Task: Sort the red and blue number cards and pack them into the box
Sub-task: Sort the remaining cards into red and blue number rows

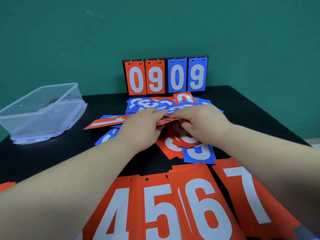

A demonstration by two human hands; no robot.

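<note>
Half of our view is being filled by a green wall [69,40], and below it a black table [52,161] is carrying everything else. Nearest to us, a row of red cards [155,210] is lying face up along the table's near edge, showing 4, 5, 6 and 7 from left to right, with neighbouring edges overlapping. At the far left, a clear plastic box [43,110] is sitting on a bluish clip lid, well apart from the cards. Against the wall, a flip scoreboard [165,76] is standing upright, displaying a red 0 and 9 beside a blue 0 and 9, all hanging from metal rings. Between it and the near row, a loose pile of red and blue cards [150,103] is sprawling across the middle of the table. Over that pile we are stretching both bare arms. Our left hand [140,125] and right hand [202,122] are hovering close together, the fingers [156,113] of each curling round opposite ends of a thin bundle of red cards [168,119] that we are holding just above the heap. Near our right wrist, a blue 9 card [199,153] is lying face up, touching red cards, while a red 1 card [105,122] is jutting out to the left of our left hand.
</note>
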